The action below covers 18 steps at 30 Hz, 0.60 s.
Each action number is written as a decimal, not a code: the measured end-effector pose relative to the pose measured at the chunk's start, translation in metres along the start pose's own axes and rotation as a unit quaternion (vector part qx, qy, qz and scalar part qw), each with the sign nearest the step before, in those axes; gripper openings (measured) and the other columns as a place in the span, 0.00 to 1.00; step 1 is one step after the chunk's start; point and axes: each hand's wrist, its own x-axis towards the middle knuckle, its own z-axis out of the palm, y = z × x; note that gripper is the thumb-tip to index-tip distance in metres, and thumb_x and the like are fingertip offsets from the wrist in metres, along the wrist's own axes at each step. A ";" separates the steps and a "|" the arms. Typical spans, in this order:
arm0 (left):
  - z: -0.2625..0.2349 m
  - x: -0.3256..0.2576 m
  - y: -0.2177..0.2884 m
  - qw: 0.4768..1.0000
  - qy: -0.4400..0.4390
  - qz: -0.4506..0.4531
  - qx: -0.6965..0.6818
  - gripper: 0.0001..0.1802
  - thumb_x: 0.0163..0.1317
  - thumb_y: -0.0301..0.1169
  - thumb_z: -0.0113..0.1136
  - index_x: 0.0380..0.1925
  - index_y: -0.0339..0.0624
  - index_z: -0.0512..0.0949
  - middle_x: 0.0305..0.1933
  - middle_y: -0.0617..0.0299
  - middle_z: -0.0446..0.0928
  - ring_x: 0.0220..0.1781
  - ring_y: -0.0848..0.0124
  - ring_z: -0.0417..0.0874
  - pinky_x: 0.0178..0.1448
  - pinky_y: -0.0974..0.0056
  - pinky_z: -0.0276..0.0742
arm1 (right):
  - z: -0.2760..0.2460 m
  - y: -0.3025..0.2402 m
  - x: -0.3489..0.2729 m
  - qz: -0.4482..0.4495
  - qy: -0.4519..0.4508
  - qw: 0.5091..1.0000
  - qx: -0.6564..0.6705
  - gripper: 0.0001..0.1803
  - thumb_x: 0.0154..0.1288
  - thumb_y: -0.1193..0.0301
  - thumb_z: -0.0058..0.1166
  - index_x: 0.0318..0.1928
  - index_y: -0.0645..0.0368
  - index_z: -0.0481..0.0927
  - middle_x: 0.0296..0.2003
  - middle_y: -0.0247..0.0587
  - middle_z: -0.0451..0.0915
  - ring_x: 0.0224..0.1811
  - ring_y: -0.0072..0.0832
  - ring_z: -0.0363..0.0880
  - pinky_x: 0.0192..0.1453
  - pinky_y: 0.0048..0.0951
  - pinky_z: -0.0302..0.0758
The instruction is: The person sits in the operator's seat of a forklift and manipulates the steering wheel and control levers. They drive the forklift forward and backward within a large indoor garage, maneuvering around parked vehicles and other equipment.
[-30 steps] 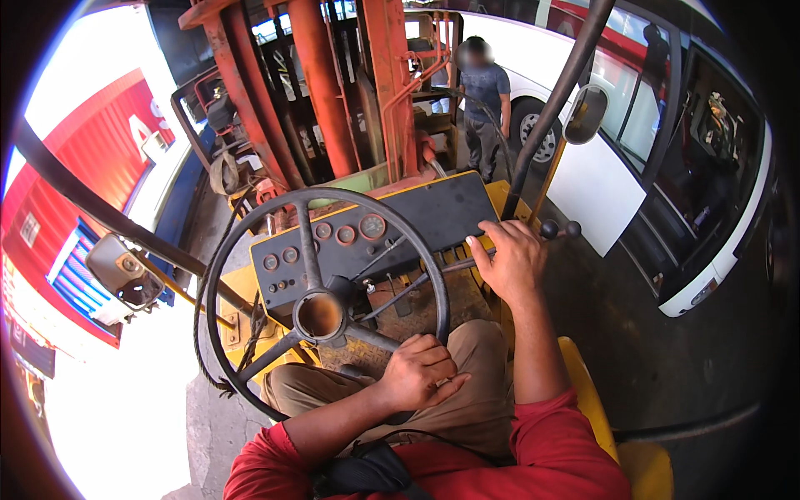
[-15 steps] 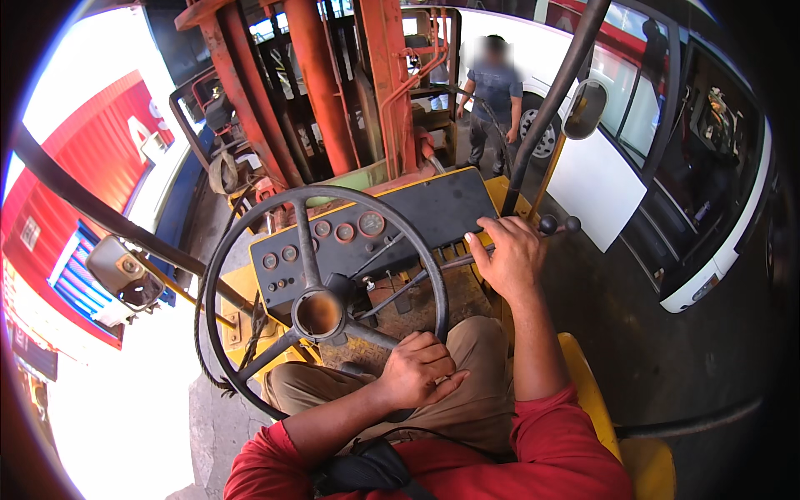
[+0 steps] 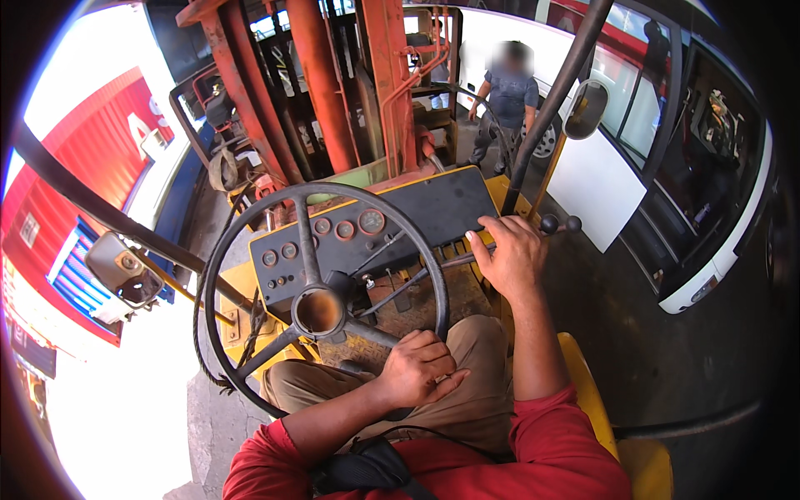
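Observation:
My left hand [image 3: 421,369] is curled around the lower right rim of a black steering wheel [image 3: 319,312] with a worn brown hub. My right hand [image 3: 512,257] lies over the control levers to the right of the dashboard, its fingers bent down around a lever and its thumb apart. Two black lever knobs [image 3: 560,225] stick out just past these fingers; the lever part under the palm is hidden. Ahead of the wheel is a dark dashboard [image 3: 442,208] with several round gauges [image 3: 345,231] and a yellow edge.
Beyond the dashboard rises an orange-red forklift mast [image 3: 321,92]. A person [image 3: 510,96] stands ahead right, beside a white vehicle [image 3: 479,42]. Mirrors stand at left [image 3: 125,271] and right [image 3: 586,110]. An open-doored white vehicle [image 3: 708,275] is at right, a red corrugated wall [image 3: 83,142] at left.
The person ahead has moved a little to the right and nearer the dark post. My hands, the wheel and the levers show no visible movement.

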 end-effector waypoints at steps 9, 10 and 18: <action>-0.001 0.001 0.001 1.000 -0.002 0.000 0.000 0.12 0.55 0.33 0.81 0.24 0.47 0.84 0.30 0.67 0.79 0.34 0.66 0.78 0.37 0.59 0.73 | 0.001 0.001 -0.001 0.003 -0.009 1.000 -0.009 0.15 0.65 0.60 0.70 0.45 0.56 0.89 0.36 0.40 0.88 0.42 0.41 0.87 0.49 0.44 0.80; 0.000 0.000 0.001 1.000 -0.001 0.000 -0.001 0.12 0.55 0.33 0.81 0.24 0.47 0.84 0.30 0.67 0.79 0.34 0.66 0.78 0.37 0.59 0.73 | 0.001 0.001 -0.001 0.003 -0.007 1.000 -0.010 0.15 0.65 0.60 0.70 0.45 0.56 0.89 0.36 0.40 0.88 0.42 0.41 0.87 0.49 0.44 0.80; 0.001 -0.001 0.000 1.000 -0.003 -0.001 0.002 0.12 0.55 0.33 0.81 0.24 0.47 0.83 0.29 0.67 0.79 0.34 0.66 0.78 0.37 0.59 0.72 | 0.000 0.001 -0.001 0.006 -0.008 1.000 -0.006 0.15 0.65 0.60 0.70 0.45 0.56 0.89 0.36 0.40 0.88 0.43 0.41 0.87 0.49 0.44 0.81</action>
